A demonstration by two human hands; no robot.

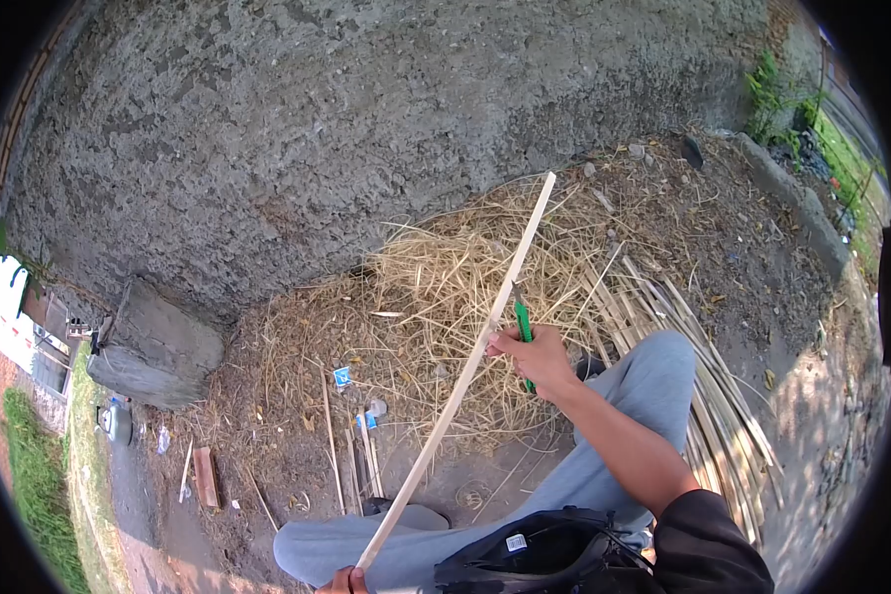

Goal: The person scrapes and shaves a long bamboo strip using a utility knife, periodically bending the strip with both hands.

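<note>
A long pale wooden strip (455,396) runs diagonally across the view, its top end near the foot of the wall. My right hand (537,358) pinches the strip at about its middle and also holds a green-handled cutter (523,322), its dark tip pointing up beside the strip. At the bottom edge of the view, my left hand (345,581) has its fingers wrapped round the strip's lower end; part of this hand is cut off by the frame. Beneath the strip lies a heap of straw-like shavings (445,272).
A rough grey wall (366,119) rises ahead. Split strips (723,426) lie in a pile beside my right knee. At the left are a concrete block (158,342), a kettle (116,423) and a reddish wood piece (206,477). A black bag (525,554) rests on my lap.
</note>
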